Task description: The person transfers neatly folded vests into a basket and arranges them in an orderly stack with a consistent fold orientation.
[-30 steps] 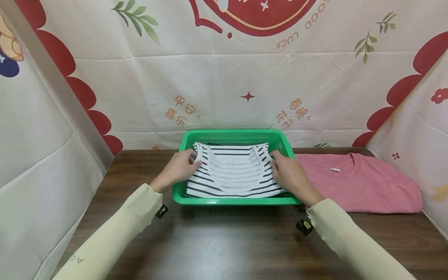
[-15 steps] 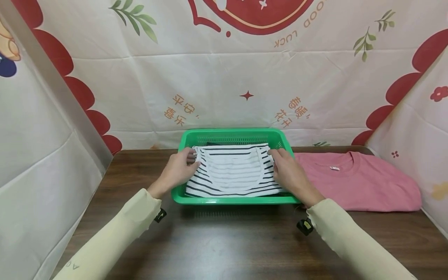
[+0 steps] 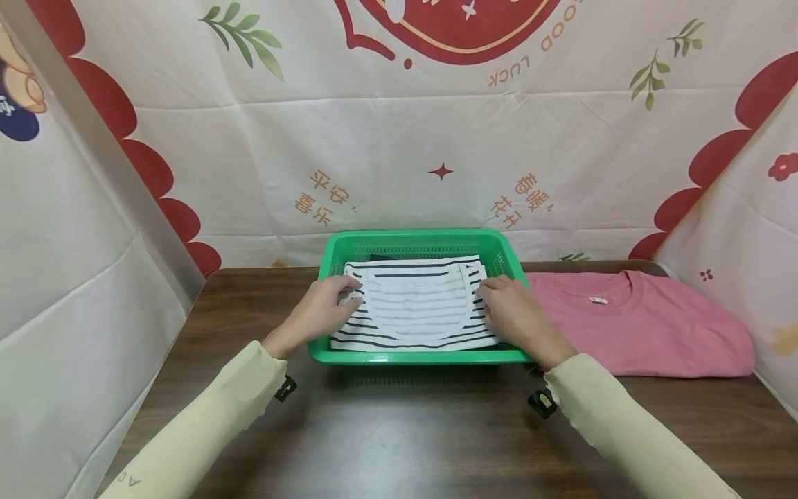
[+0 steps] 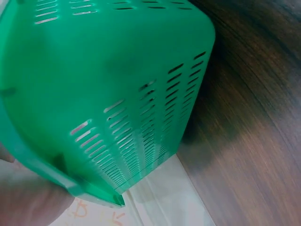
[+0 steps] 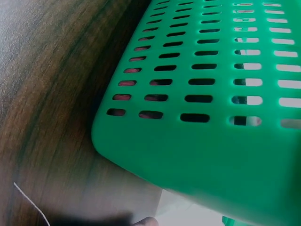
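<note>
Striped shirt [image 3: 414, 312] lies folded in the green basket [image 3: 424, 358], my left hand [image 3: 320, 308] at one edge, thumb and fingers apart, my right hand [image 3: 519, 315] at the other, pinching or not I cannot tell, with a pink T-shirt [image 3: 654, 336] nearby on the tabletop [image 3: 399, 430].

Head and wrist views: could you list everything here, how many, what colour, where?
Table: one, brown, across the lower picture
Basket: one, green, on table
Striped garment: one, white and dark, in basket
Hidden item: one patch, dark, behind garment
Shirt: one, pink, right of basket
Strand: one, whitish, on table
Printed cloth: count unclear, mostly white, behind and beside table
Wrist devices: two, black, one per wrist
Sleeves: two, pale yellow, on both arms
Left hand: one, bare, at garment's left
Right hand: one, bare, at garment's right
</note>
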### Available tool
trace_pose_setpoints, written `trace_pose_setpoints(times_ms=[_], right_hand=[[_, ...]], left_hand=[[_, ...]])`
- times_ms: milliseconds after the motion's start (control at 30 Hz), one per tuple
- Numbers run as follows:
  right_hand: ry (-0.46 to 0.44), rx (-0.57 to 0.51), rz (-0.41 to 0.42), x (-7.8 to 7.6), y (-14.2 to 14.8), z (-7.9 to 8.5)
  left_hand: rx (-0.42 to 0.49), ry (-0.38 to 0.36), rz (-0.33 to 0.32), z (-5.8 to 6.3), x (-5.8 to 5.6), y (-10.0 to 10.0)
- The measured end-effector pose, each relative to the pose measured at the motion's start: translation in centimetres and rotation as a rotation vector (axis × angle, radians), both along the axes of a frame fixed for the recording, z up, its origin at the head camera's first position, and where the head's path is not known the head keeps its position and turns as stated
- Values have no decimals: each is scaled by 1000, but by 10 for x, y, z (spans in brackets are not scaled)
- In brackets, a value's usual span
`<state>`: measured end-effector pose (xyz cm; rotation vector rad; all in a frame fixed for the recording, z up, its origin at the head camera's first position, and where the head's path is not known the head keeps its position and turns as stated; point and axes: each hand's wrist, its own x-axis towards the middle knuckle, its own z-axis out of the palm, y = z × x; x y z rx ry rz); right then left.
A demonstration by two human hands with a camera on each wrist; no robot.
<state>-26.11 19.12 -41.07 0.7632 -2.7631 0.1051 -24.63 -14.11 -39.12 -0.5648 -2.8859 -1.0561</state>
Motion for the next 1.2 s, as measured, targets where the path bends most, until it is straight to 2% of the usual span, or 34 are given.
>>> trace_pose_setpoints(times_ms=[333,833,1033,1200], right_hand=[[23,-21,9,1,0,-1],[47,-70,9,3,1,-1],[52,-161,35,4,1,1],[-16,-284,43,5,3,3]], left_hand=[[60,-37,-34,2,2,-1],[132,-7,-30,-4,4,0],[164,18,-29,-5,6,0],[187,56,-49,-7,7,3]])
